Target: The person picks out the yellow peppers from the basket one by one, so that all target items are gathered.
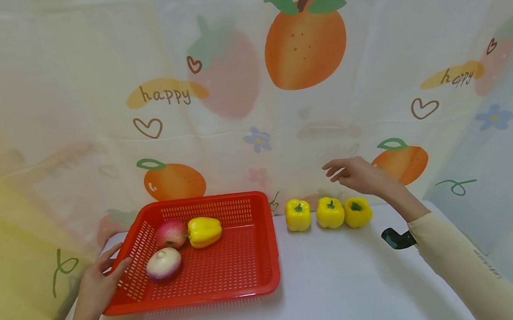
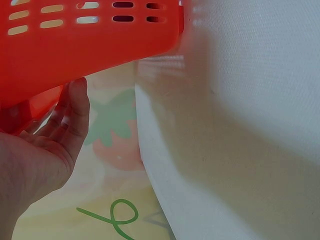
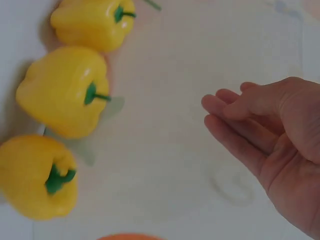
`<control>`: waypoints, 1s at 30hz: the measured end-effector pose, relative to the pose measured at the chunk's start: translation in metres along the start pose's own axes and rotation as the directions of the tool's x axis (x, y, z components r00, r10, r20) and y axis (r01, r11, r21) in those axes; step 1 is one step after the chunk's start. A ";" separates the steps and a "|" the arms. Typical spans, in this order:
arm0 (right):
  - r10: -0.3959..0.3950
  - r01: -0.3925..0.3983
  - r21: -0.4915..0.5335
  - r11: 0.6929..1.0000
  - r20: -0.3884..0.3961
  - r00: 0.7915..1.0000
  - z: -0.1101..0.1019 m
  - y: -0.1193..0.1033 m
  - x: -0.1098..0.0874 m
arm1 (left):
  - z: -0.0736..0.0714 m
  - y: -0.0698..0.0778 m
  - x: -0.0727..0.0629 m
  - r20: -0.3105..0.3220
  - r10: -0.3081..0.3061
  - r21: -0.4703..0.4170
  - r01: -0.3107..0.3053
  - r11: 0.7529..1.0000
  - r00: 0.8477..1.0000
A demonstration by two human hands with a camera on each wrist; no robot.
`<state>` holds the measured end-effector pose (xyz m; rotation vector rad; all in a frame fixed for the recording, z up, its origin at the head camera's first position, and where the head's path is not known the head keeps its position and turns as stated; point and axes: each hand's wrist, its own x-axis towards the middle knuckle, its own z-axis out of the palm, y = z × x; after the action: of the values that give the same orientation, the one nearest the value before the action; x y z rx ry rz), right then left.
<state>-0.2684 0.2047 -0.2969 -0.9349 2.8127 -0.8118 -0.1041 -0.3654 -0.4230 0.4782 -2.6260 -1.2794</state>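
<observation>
My left hand (image 1: pixel 96 284) grips the left rim of a red plastic basket (image 1: pixel 229 295); the left wrist view shows the fingers curled at the basket's edge. Inside the basket, toward its left side, are a yellow bell pepper (image 1: pixel 205 232), a pinkish-red round fruit (image 1: pixel 171 233) and a white and purple turnip (image 1: pixel 164 264). My right hand (image 1: pixel 350 174) hovers above the table's far edge with loosely bent fingers and nothing in them. Below it, three yellow bell peppers stand in a row: one on the left (image 1: pixel 297 216), one in the middle (image 1: pixel 330 213) and one on the right (image 1: pixel 358 212).
The white table (image 1: pixel 332 281) ends at a fruit-printed cloth backdrop (image 1: pixel 238 146) just behind the peppers. Cloth also hangs at both sides. A black wrist device (image 1: pixel 398 238) sticks out beside the right sleeve (image 1: pixel 466 265).
</observation>
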 end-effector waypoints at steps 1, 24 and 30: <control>-0.014 0.014 -0.003 1.000 -0.004 1.000 0.002 -0.005 0.003 | 0.000 0.000 0.000 -0.001 0.005 -0.002 -0.005 1.000 1.000; -0.185 0.192 -0.150 0.970 0.058 0.981 0.079 -0.103 0.065 | -0.003 0.003 0.000 -0.007 0.046 -0.012 -0.046 0.999 0.999; -0.238 0.250 -0.192 0.949 0.085 0.968 0.106 -0.120 0.078 | -0.002 0.002 0.000 -0.014 0.071 -0.017 -0.071 0.997 0.997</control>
<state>-0.2437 0.0293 -0.3197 -1.3353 2.8008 -0.5130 -0.1037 -0.3651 -0.4203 0.3856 -2.5937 -1.2724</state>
